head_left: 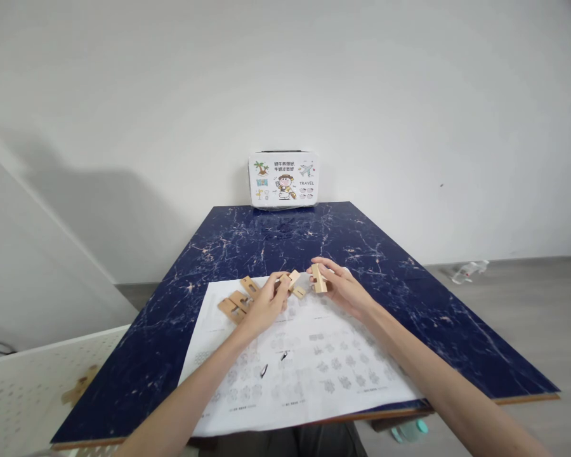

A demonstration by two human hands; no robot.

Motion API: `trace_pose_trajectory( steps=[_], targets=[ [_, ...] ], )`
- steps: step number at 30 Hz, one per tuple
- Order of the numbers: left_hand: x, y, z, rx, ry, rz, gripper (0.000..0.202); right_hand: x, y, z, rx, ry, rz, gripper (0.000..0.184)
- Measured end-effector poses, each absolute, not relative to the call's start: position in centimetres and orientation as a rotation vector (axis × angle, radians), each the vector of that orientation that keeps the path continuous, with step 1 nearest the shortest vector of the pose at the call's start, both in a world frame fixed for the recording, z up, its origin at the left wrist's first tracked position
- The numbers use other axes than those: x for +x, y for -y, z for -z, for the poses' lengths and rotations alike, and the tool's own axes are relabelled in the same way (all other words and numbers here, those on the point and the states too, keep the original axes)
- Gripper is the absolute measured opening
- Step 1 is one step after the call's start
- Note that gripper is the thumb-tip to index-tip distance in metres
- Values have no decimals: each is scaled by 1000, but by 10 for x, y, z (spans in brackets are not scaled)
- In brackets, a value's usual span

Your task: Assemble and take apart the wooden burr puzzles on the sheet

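Gripping one wooden block (292,280) in the left hand (265,304), a second block (318,278) in the right hand (346,290), unjoined; spare blocks (236,301) lie loose beside the left grip.

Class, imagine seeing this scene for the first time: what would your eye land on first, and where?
The dark blue marbled table stands out against the white wall. At its middle, the left hand pinches a wooden piece and the right hand a second piece, above a printed sheet. A white cartoon box stands at the far edge.
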State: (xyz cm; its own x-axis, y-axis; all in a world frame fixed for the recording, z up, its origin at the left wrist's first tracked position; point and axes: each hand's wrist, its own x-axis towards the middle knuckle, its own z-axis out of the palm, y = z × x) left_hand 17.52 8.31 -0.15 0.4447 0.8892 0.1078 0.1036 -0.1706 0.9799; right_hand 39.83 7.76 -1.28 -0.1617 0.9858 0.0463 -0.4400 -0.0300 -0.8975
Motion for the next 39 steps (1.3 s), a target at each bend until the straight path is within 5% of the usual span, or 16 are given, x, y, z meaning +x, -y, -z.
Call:
trace_pose_trajectory(
  steps=[15, 27, 39],
  targets=[
    [175, -82, 0, 1583, -886, -876, 46, 394, -77, 11, -763, 897, -1629, 20],
    [175, -83, 0, 1604, -915, -881, 44, 394, -70, 3, -886, 1117, -1584, 39],
    [175, -85, 2, 1569, -885, -924, 44, 389, -76, 14, -872, 1133, -1469, 37]
  ],
)
